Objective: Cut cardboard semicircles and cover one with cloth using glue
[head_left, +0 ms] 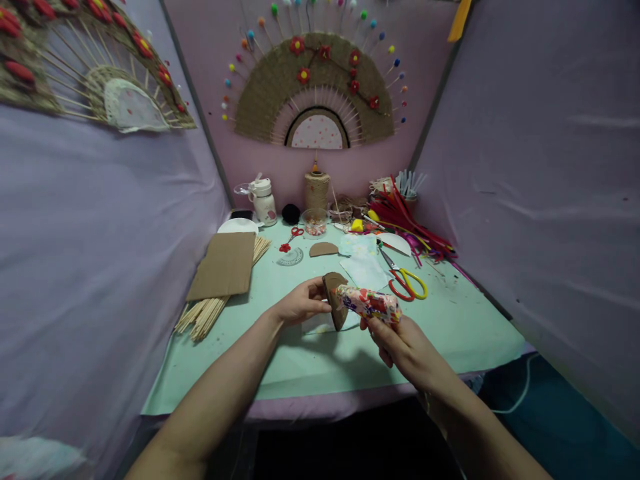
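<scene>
My left hand [303, 302] grips a brown half-round piece of cardboard [337, 313] by its straight edge, tilted up above the table. In my right hand [397, 343] is a glue gun [370, 303] with a colourful floral pattern, fingers wrapped round its handle. The gun's nozzle points left at the face of the cardboard; whether it touches, I cannot tell. Below the cardboard lies a pale patterned piece of cloth or paper [315, 325], partly covered. Another brown half-round piece [324, 249] lies flat farther back.
Scissors with red and yellow handles [407, 283] lie right of my hands. At the left, a cardboard sheet [225, 263] rests on thin wooden sticks [203, 319]. Small scissors [295, 235], a protractor [291, 257], a twine spool [317, 191] and red strips [407, 220] lie farther back.
</scene>
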{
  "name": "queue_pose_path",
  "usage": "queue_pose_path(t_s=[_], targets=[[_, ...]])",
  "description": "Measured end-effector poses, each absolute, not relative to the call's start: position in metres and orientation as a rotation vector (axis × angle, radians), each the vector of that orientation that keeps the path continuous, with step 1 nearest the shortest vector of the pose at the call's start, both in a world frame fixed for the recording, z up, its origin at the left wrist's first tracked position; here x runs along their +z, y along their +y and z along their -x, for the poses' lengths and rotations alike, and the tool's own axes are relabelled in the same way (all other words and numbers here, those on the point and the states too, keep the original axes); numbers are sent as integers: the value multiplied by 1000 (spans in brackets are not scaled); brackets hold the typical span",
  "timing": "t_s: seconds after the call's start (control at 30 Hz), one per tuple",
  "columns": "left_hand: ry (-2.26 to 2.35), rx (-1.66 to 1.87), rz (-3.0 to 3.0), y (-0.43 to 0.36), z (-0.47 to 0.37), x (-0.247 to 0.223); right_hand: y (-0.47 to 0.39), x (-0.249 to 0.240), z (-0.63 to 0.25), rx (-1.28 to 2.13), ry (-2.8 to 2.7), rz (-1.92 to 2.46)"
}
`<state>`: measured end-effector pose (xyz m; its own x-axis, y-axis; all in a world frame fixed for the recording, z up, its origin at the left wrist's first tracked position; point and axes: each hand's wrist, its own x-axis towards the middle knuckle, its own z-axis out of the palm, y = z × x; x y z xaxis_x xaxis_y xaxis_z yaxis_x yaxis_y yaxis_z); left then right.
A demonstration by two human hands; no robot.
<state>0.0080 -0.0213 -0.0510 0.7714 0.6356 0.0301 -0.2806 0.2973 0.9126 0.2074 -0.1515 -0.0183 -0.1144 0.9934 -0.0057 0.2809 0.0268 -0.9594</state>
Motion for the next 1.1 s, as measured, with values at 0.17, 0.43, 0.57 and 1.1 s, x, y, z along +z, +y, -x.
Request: queue_pose_path(t_s=[0.17,0.43,0.57,1.1], targets=[[370,644,-1088,-21,-8,-52,-151,-21,-208,1161,-1508,1352],[333,692,-1075,-20,-8,-50,-155,-18,-209,1118,-1540,1403],[327,714,-1058,-19,-7,-49,-158,-15,-208,1071,-1563,1439],[341,723,-1026,-20,-5,-46,-160,-18,-217,1121,-1492,1435]])
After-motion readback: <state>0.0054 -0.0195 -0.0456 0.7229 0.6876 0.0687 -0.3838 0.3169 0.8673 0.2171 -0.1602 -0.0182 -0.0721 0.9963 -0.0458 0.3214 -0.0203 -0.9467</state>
